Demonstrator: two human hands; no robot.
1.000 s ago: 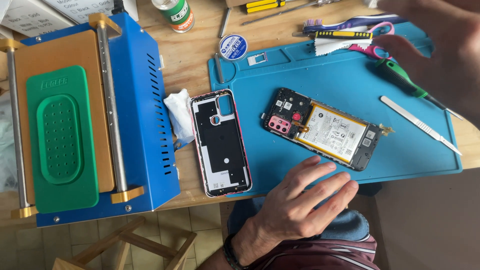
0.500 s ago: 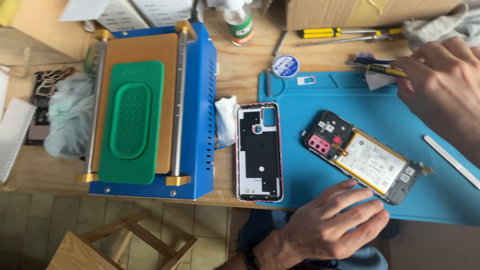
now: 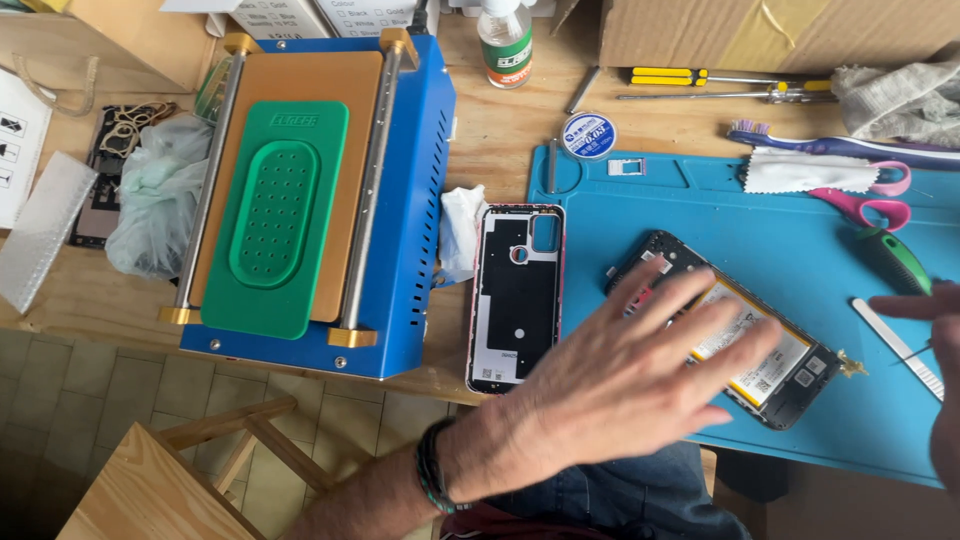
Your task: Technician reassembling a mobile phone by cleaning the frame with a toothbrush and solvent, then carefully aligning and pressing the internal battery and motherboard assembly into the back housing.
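Blue mat (image 3: 800,250) | left hand (image 3: 630,380) now spread over opened phone (image 3: 790,375)

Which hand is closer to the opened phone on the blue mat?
Left. The left hand is spread over the opened phone; the right hand is off beside it.

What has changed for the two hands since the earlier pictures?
The left hand lifted from the mat's near edge and spread over the opened phone. The right hand dropped from the tools toward the metal spudger. Back cover and blue machine stayed put.
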